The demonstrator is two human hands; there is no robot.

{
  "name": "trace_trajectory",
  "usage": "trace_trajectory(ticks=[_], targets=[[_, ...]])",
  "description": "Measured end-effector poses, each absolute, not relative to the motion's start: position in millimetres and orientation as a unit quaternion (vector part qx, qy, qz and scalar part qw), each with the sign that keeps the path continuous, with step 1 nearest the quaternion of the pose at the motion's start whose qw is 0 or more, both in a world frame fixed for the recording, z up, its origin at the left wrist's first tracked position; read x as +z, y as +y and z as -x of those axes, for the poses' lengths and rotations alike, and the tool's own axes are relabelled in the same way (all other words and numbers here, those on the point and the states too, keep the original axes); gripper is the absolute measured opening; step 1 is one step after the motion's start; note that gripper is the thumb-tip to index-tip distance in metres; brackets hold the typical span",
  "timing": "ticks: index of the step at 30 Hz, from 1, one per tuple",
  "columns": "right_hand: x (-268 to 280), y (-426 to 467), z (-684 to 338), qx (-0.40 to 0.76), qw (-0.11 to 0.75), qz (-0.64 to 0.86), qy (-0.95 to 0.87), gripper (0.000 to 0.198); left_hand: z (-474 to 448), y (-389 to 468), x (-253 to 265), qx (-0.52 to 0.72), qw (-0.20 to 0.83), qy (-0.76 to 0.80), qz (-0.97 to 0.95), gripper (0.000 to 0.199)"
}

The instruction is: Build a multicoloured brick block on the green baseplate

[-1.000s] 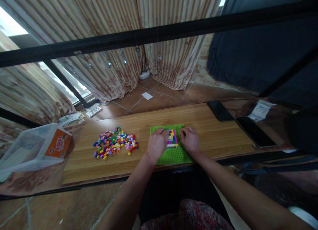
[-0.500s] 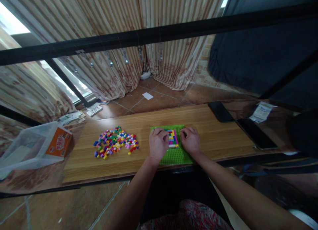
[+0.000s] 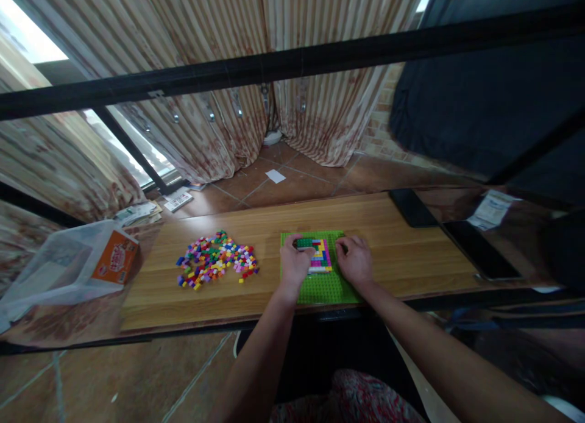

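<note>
I had the left grip (image 3: 295, 267) over the left part of the green plate (image 3: 326, 290), thumb out across the build (image 3: 322, 256), fingers curled, small gap at thumb and index. Brick in it or not: couldn't tell, too small on my feed. Right grip (image 3: 355, 262) sat at the plate's right edge, fingers bent in, thumb close to index; couldn't tell if it had hold of anything. The build lay between the two grips, flat on the plate, small bricks in green, red, yellow, blue, pink and white, partly hidden by the left grip. Bare plate showed on the near side of the build. All on the wooden desk (image 3: 256, 301). Left of the left grip, well apart: a loose pile (image 3: 219, 258) of mixed bricks. Farther left, a clear bin (image 3: 85, 283) with an orange label (image 3: 116, 257). Right of the right grip, well apart: a black phone (image 3: 412, 208), then a second phone (image 3: 482, 250), some paper (image 3: 492, 209) beyond it. Ahead of both grips, past the desk, a white card (image 3: 275, 176) was on the floor (image 3: 311, 185).
</note>
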State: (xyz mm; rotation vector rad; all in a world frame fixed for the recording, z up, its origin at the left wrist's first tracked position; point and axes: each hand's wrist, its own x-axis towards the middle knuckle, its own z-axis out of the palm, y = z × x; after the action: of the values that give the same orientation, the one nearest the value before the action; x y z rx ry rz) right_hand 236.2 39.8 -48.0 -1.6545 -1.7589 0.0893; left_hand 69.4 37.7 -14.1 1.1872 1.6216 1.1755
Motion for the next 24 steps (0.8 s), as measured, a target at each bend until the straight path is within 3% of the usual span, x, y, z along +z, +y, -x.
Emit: trace_trajectory(ticks=[6,11,18,24], targets=[[-50.1,39.7,-237.3,0.035,0.361,0.636,-0.681,0.019,-71.4,40.1,-11.2,0.477,0.477,0.619,-0.402,0.042],[-52.7,41.2,-238.4,0.027,0.355,0.633,-0.688,0.02,-70.7,41.6,-13.5,0.472,0.447,0.636,-0.415,0.039],[-55.2,42.4,-239.3,0.013,0.357,0.624,-0.695,0.021,-55.7,4.7,-5.6,0.481,0.36,0.612,-0.514,0.069],[-56.9,44.5,-239.7,0.002,0.338,0.621,-0.707,0.022,10.2,-59.8,-2.9,0.485,0.307,0.632,-0.521,0.036]])
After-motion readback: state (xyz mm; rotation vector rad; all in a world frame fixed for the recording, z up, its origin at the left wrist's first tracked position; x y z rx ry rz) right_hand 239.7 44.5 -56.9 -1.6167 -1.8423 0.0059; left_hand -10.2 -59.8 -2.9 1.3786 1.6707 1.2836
